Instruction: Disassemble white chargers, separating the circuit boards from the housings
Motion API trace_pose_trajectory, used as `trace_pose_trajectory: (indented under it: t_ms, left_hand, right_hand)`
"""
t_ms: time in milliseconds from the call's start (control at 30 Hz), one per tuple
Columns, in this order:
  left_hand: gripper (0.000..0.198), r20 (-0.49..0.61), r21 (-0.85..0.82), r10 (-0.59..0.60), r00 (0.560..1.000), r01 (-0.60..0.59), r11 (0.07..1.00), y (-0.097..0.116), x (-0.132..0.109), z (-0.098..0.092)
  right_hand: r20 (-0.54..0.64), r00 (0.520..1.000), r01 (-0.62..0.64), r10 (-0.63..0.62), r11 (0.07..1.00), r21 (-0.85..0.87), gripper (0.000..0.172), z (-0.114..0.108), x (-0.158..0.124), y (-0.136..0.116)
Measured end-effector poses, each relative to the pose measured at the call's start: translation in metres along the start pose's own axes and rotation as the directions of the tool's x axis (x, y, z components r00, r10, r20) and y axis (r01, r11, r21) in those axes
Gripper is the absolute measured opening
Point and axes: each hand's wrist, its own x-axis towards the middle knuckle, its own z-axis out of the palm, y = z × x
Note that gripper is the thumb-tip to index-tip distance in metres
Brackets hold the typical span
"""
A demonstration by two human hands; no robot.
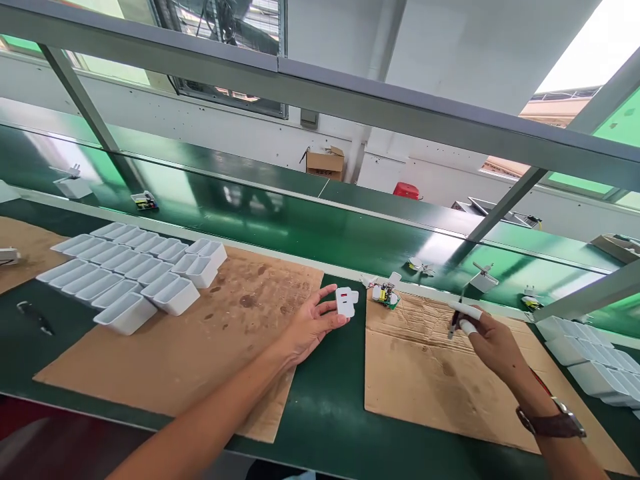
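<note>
My left hand pinches a small white plastic cover with slots, one of them reddish, between thumb and fingers above the gap between two cardboard sheets. Over the right cardboard sheet, my right hand is closed on a slim dark tool with a metallic tip; its exact kind is hard to make out. White coverings wrap the fingertips of that hand. At the sheet's back left corner lies a circuit board assembly with yellow and green parts, between both hands.
Several white plastic housings stand in rows on the left cardboard sheet. More white housings are at the right. A dark pen-like object lies at left. Small assemblies rest at the back. A metal beam crosses above the green bench.
</note>
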Motion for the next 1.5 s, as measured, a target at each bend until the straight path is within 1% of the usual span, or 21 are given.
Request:
trace_pose_trajectory:
  t_ms: [33,67,100,167,233,300,367,433,500,567,633,700,767,800,900,1000,1067,1133,1233,1333,1500]
  left_hand:
    - [0.084,-0.004,0.007,-0.002,1.0,0.002,1.0,0.0,0.0,0.0]
    - [0.086,-0.009,0.013,-0.003,1.0,0.003,1.0,0.0,0.0,0.0]
    - [0.087,-0.014,0.017,-0.004,1.0,0.005,1.0,0.001,-0.001,0.0]
    - [0.086,-0.023,0.026,-0.005,1.0,0.006,1.0,0.002,-0.002,0.001]
    - [0.084,-0.024,0.034,0.001,1.0,-0.001,0.999,0.003,-0.003,0.001]
    - [0.082,-0.005,0.047,0.007,1.0,-0.007,0.999,0.003,-0.004,0.002]
    - [0.081,0.017,0.062,0.015,1.0,-0.016,0.998,0.002,-0.004,0.002]
    - [0.081,0.039,0.078,0.019,0.999,-0.022,0.997,0.0,-0.004,0.002]
    - [0.08,0.056,0.08,0.021,0.998,-0.026,0.996,-0.002,-0.003,0.002]
    - [0.08,0.071,0.073,0.016,0.997,-0.022,0.997,-0.004,-0.003,0.002]
    - [0.08,0.081,0.066,0.012,0.997,-0.018,0.998,-0.004,-0.003,0.003]
    - [0.08,0.089,0.069,0.007,0.996,-0.014,0.998,-0.005,-0.003,0.004]
    - [0.08,0.095,0.074,0.004,0.996,-0.011,0.997,-0.005,-0.004,0.005]
    - [0.08,0.096,0.079,0.001,0.995,-0.009,0.997,-0.005,-0.004,0.005]
    - [0.078,0.101,0.108,-0.006,0.995,-0.005,0.994,-0.007,-0.003,0.004]
    - [0.077,0.111,0.144,-0.006,0.994,-0.01,0.99,-0.009,-0.001,0.004]
    - [0.076,0.117,0.164,-0.008,0.993,-0.011,0.986,-0.011,-0.001,0.004]
    - [0.076,0.122,0.179,-0.015,0.992,-0.007,0.984,-0.011,-0.001,0.005]
    - [0.076,0.128,0.18,-0.02,0.992,-0.004,0.984,-0.012,-0.001,0.006]
    - [0.077,0.128,0.181,-0.026,0.991,0.002,0.983,-0.012,-0.002,0.006]
    - [0.078,0.138,0.177,-0.031,0.99,0.006,0.984,-0.014,-0.003,0.007]
  right_hand:
    - [-0.029,0.998,0.054,-0.05,0.984,0.168,0.035,0.01,-0.001,-0.017]
    - [-0.044,0.995,0.102,-0.093,0.947,0.306,0.038,0.018,-0.001,-0.034]
    - [-0.065,0.991,0.135,-0.119,0.908,0.397,0.038,0.026,-0.002,-0.051]
    - [-0.092,0.986,0.166,-0.139,0.864,0.475,0.032,0.035,-0.005,-0.084]
    - [-0.068,0.984,0.177,-0.166,0.849,0.497,0.026,0.04,-0.009,-0.112]
    - [-0.05,0.973,0.214,-0.226,0.799,0.561,0.024,0.044,-0.013,-0.132]
    - [-0.032,0.968,0.212,-0.25,0.738,0.64,0.024,0.049,-0.016,-0.144]
    - [-0.02,0.976,0.168,-0.217,0.689,0.705,0.028,0.057,-0.019,-0.148]
    - [-0.004,0.986,0.116,-0.168,0.661,0.741,0.032,0.064,-0.02,-0.145]
    - [0.013,0.99,0.082,-0.138,0.659,0.747,0.034,0.068,-0.023,-0.139]
    - [0.009,0.992,0.08,-0.126,0.679,0.73,0.032,0.069,-0.027,-0.133]
    - [-0.043,0.991,0.12,-0.126,0.703,0.701,0.024,0.069,-0.033,-0.13]
    - [-0.097,0.983,0.179,-0.154,0.715,0.676,0.016,0.068,-0.039,-0.131]
    - [-0.119,0.977,0.21,-0.176,0.717,0.665,0.015,0.069,-0.042,-0.132]
    - [-0.178,0.952,0.307,-0.25,0.745,0.592,0.019,0.075,-0.05,-0.138]
    - [-0.226,0.914,0.405,-0.337,0.794,0.454,0.028,0.083,-0.057,-0.142]
    - [-0.216,0.892,0.452,-0.397,0.792,0.411,0.036,0.086,-0.06,-0.144]
    - [-0.205,0.869,0.493,-0.449,0.764,0.416,0.041,0.087,-0.06,-0.146]
    - [-0.217,0.848,0.527,-0.483,0.734,0.428,0.041,0.084,-0.057,-0.15]
    - [-0.238,0.846,0.533,-0.478,0.731,0.426,0.041,0.083,-0.054,-0.152]
    - [-0.263,0.839,0.544,-0.476,0.722,0.427,0.042,0.088,-0.055,-0.15]
